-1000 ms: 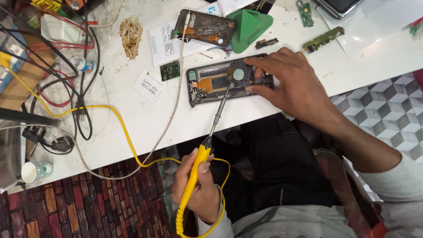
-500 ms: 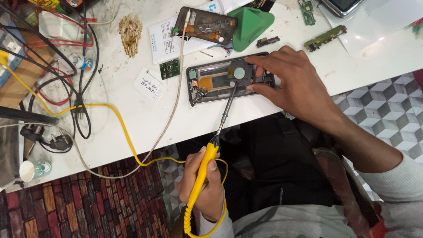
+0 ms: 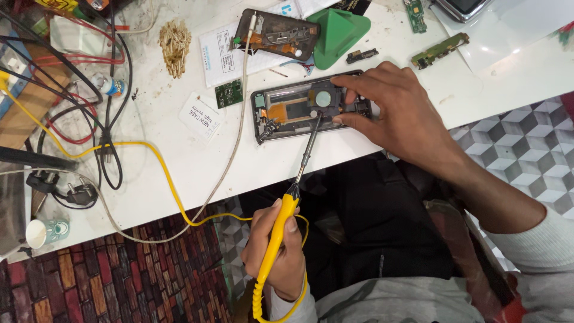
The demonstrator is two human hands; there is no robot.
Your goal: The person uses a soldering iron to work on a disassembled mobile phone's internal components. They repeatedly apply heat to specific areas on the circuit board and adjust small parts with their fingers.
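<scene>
1. The left hand [image 3: 276, 251] is wrapped around the yellow handle of a soldering iron [image 3: 286, 222], thumb along the grip, below the table edge and above the person's lap
2. The iron's dark metal shaft slants up to the right, and its tip meets the opened phone [image 3: 305, 110] near the round grey part at the phone's middle
3. The right hand [image 3: 397, 113] lies on the right end of the opened phone, fingers bent and spread over its frame, pressing it onto the white table [image 3: 179, 179]
4. The phone lies flat near the table's front edge, its inside facing up
5. A yellow cable [image 3: 149, 157] runs from the handle across the table to the left
6. Behind the phone sit a second phone frame [image 3: 275, 33], a green triangular tool [image 3: 338, 34] and a small green circuit board [image 3: 228, 94]
7. Black and red wires [image 3: 78, 90] are tangled at the left, near a paper cup [image 3: 45, 232]
</scene>
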